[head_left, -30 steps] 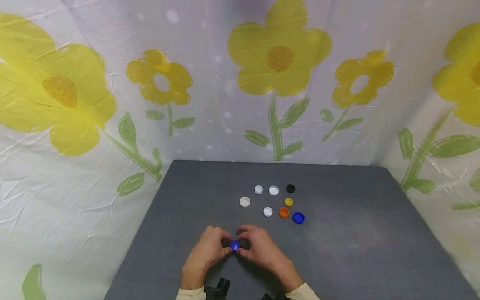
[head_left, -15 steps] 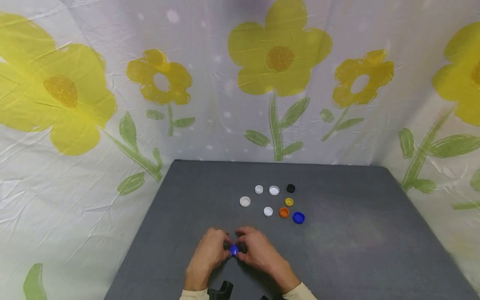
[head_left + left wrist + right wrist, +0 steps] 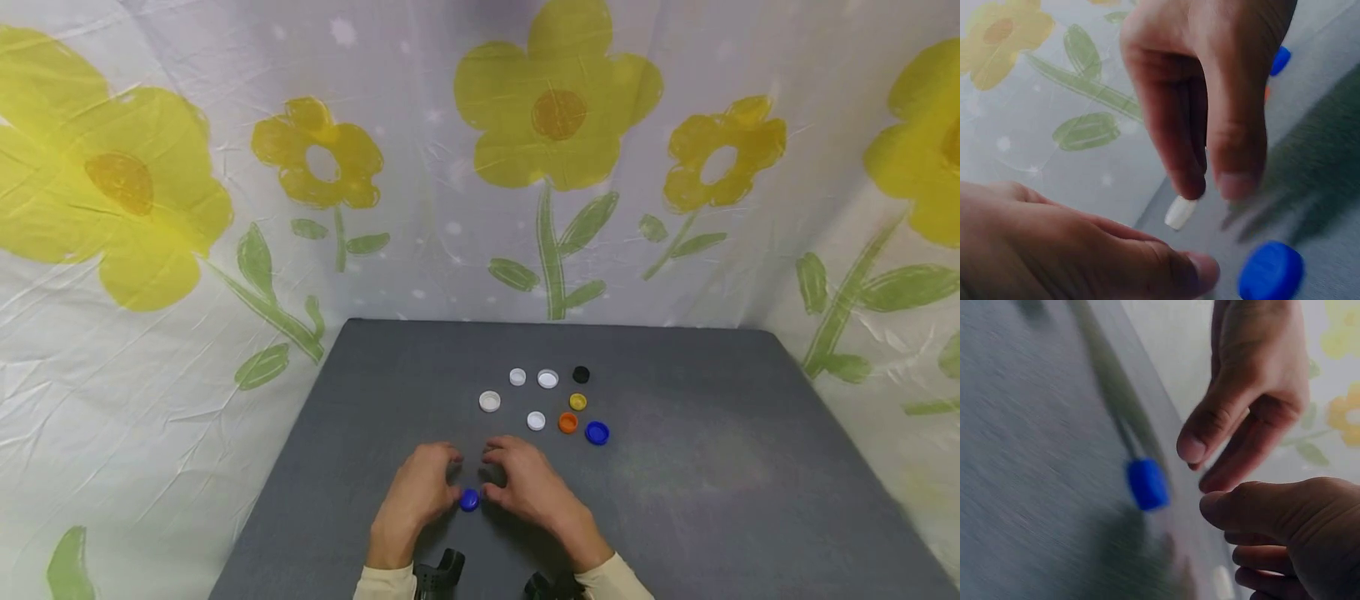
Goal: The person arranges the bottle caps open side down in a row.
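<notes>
One small blue cap (image 3: 469, 500) lies on the grey surface (image 3: 712, 508) between the left hand (image 3: 420, 487) and right hand (image 3: 528, 479), each grip spread, holding nothing; we judge a careless sideways brush could knock it away.

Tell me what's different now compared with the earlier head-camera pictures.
The left hand and right hand have let go of the blue cap they pinched between them; it now lies on the table, apart from their fingers. Both hands have shifted slightly up the head picture and opened wider. The eight caps farther out kept their arrangement.
</notes>
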`<state>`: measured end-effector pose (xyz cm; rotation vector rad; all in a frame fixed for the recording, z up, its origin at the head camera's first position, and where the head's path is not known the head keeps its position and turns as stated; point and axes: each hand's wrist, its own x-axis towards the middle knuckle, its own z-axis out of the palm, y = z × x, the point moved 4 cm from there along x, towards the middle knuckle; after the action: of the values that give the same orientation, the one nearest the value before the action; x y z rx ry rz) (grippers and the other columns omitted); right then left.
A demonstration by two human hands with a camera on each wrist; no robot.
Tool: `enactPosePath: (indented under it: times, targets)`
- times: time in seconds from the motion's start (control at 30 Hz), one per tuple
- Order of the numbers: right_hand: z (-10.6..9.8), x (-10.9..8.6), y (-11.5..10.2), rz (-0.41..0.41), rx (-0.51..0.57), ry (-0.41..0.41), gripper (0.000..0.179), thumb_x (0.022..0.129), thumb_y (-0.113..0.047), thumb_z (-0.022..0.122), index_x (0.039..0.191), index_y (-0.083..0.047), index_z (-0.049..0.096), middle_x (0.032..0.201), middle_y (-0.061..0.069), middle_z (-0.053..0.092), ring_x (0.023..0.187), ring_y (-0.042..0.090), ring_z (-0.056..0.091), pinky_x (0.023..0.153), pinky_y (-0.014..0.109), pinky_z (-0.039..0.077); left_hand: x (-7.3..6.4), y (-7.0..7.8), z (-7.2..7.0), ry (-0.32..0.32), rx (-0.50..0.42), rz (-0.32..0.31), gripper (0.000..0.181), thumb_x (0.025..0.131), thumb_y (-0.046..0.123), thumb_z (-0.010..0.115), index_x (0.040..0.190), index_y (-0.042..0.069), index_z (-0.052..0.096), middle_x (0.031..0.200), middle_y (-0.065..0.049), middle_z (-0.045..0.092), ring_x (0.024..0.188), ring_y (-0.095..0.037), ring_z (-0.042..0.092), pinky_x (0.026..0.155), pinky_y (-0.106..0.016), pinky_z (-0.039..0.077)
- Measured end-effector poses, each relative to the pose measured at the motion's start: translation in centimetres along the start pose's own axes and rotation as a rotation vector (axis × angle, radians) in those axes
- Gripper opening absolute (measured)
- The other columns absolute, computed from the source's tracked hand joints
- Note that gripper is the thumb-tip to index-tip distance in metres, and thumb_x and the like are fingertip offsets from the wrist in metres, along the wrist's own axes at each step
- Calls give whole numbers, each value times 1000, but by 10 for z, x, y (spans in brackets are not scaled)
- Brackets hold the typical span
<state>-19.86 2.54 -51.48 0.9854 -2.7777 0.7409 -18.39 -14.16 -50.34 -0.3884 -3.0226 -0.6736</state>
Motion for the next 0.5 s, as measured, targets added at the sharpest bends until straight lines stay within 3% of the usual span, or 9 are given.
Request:
enactPosePath:
  times: [0.17,0.33,0.5]
  targets:
    - [-28,6,17,57,-14,98,39,81,-27,83,113,-9,75,128,10,68,119,26,64,100,43,51,17,11,-12,70,6,-2,44,74,19,88,114,8,74,113,-8,74,106,-30,70,87,-49,56]
    - [-51,13,37,134,-50,154,40,81,-25,83,116,-8,74,130,9,67,121,28,63,99,45,52,38,26,-20,147,28,63,45,76,21,87,117,9,74,113,-8,75,103,-28,71,87,-47,57]
    - [-66,19,52,176,-78,174,40,82,-21,82,118,-4,73,132,12,65,122,31,62,100,48,51,61,42,-18,175,32,131,46,78,21,86,120,8,72,115,-8,74,104,-27,71,89,-44,57]
